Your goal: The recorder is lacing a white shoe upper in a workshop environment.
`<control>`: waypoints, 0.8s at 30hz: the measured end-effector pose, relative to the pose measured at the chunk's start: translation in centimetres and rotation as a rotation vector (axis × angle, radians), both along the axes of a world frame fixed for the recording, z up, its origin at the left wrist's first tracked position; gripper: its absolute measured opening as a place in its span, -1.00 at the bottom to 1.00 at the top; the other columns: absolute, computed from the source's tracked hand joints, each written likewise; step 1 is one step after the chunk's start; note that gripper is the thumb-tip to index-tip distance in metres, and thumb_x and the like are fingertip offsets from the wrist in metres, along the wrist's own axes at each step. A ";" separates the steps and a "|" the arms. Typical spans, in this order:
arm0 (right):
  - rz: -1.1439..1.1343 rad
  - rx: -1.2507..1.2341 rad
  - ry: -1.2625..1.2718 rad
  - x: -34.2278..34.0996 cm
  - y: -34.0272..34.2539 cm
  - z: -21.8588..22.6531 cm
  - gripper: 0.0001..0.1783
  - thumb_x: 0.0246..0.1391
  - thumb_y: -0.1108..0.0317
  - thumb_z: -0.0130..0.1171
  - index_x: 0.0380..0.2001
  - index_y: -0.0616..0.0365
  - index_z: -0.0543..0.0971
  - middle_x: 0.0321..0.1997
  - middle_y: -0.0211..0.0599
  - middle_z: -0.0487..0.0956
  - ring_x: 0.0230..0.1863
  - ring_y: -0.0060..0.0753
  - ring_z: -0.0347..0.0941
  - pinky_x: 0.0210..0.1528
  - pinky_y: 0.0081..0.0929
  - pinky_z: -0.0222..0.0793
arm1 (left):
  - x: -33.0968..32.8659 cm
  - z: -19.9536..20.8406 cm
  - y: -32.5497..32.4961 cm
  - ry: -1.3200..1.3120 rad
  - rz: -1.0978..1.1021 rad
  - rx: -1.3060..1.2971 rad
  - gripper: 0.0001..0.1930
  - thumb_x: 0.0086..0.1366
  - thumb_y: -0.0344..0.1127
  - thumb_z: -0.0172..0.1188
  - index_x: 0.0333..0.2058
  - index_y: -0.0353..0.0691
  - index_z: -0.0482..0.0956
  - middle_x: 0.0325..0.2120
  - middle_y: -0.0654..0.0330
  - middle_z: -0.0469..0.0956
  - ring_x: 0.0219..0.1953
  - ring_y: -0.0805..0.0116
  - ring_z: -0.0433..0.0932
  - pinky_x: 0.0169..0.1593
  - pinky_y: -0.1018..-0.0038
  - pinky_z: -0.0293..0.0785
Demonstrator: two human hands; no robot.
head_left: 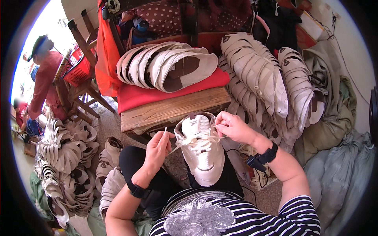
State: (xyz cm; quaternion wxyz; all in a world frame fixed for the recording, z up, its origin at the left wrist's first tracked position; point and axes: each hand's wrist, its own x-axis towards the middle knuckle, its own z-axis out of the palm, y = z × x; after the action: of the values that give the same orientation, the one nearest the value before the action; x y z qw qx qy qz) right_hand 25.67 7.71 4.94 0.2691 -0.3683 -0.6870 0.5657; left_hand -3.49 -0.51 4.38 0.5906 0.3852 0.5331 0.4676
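A white shoe upper (203, 163) rests on my lap, toe toward me and tongue pointing away. Pale laces (199, 137) cross over its eyelets. My left hand (158, 148), left of the shoe, pinches one lace end between thumb and fingers, its tip sticking up. On the other side my right hand (233, 126) pinches the other lace close to the upper's collar. Both laces stretch out sideways from the shoe. I wear a black band on each wrist.
Ahead stands a wooden bench (173, 108) with a red cloth and nested shoe uppers (167, 65). More stacks (256, 70) rise at the right, near grey sacks (334, 177). Heaped uppers (69, 157) lie on the left floor. Another person (47, 78) sits beyond, by a wooden chair.
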 end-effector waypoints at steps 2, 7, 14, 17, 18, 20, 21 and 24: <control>-0.076 0.159 -0.325 -0.7 -0.2 1.2 -0.90 0.21 0.40 0.06 -0.26 0.16 0.39 -0.56 -0.38 0.53 -0.52 -0.56 0.46 -0.45 -0.49 0.36 | -0.4 0.0 -0.4 -0.013 -0.057 -0.063 -0.73 0.46 -0.18 -0.01 -0.27 -0.23 0.58 -0.62 0.43 0.36 -0.58 0.71 0.22 -0.53 0.70 0.12; -0.101 0.487 -0.567 -2.3 -1.0 3.0 -0.82 0.13 0.41 0.08 -0.20 0.18 0.38 -0.57 -0.18 0.54 -0.50 -0.13 0.54 -0.42 -0.26 0.41 | 0.3 -0.6 -0.3 0.096 -0.086 -0.093 -0.76 0.35 -0.24 0.06 -0.38 -0.27 0.61 -0.56 0.39 0.45 -0.52 0.67 0.33 -0.45 0.68 0.24; 0.094 0.632 -0.564 -2.1 0.4 3.7 -0.73 0.10 0.42 0.09 -0.12 0.21 0.40 -0.52 -0.17 0.58 -0.44 -0.06 0.56 -0.35 -0.20 0.44 | 0.3 0.4 1.5 0.154 -0.182 -0.156 -0.77 0.25 -0.29 0.08 -0.53 -0.30 0.54 -0.59 0.35 0.46 -0.50 0.59 0.37 -0.44 0.61 0.25; 0.266 0.480 -0.438 -1.2 2.1 5.1 -0.70 0.07 0.45 0.11 -0.10 0.24 0.43 -0.50 -0.17 0.59 -0.44 -0.18 0.57 -0.31 -0.32 0.45 | 0.0 1.1 2.6 0.162 -0.274 -0.247 -0.76 0.18 -0.31 0.08 -0.65 -0.22 0.44 -0.68 0.36 0.36 -0.60 0.57 0.25 -0.50 0.59 0.13; 0.299 0.332 -0.428 -0.9 2.6 5.6 -0.65 0.04 0.49 0.11 -0.06 0.26 0.45 -0.46 -0.22 0.60 -0.38 -0.37 0.56 -0.23 -0.44 0.45 | 0.2 1.4 3.1 0.205 -0.265 -0.286 -0.75 0.17 -0.31 0.07 -0.64 -0.28 0.44 -0.68 0.35 0.35 -0.58 0.53 0.29 -0.47 0.55 0.21; 0.299 0.007 -0.279 0.0 3.8 4.7 -0.66 0.04 0.46 0.16 -0.07 0.17 0.49 -0.42 -0.40 0.61 -0.35 -0.58 0.51 -0.22 -0.50 0.43 | 0.1 1.4 3.6 0.368 -0.334 -0.167 -0.74 0.18 -0.29 0.07 -0.62 -0.31 0.47 -0.67 0.32 0.38 -0.56 0.47 0.35 -0.44 0.51 0.28; 0.313 -0.114 -0.231 0.2 4.4 4.4 -0.67 0.04 0.46 0.19 -0.07 0.16 0.50 -0.40 -0.46 0.60 -0.33 -0.66 0.49 -0.22 -0.55 0.42 | 0.0 1.3 3.8 0.528 -0.402 -0.047 -0.73 0.19 -0.27 0.08 -0.61 -0.33 0.49 -0.66 0.28 0.41 -0.54 0.40 0.40 -0.41 0.47 0.34; 0.297 -0.060 -0.297 0.4 4.7 4.0 -0.70 0.06 0.41 0.23 -0.10 0.14 0.51 -0.39 -0.49 0.59 -0.32 -0.70 0.46 -0.24 -0.59 0.40 | -1.5 2.4 5.1 1.046 -0.476 0.515 -0.78 0.08 -0.19 0.32 -0.39 -0.20 0.60 -0.46 0.12 0.51 -0.33 0.14 0.51 -0.22 0.33 0.45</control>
State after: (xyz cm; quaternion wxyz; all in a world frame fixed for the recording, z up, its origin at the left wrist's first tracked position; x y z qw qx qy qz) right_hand 26.08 12.39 8.97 0.0675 -0.3501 -0.7486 0.5590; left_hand -4.99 4.57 6.78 0.2281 0.8008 0.5214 0.1866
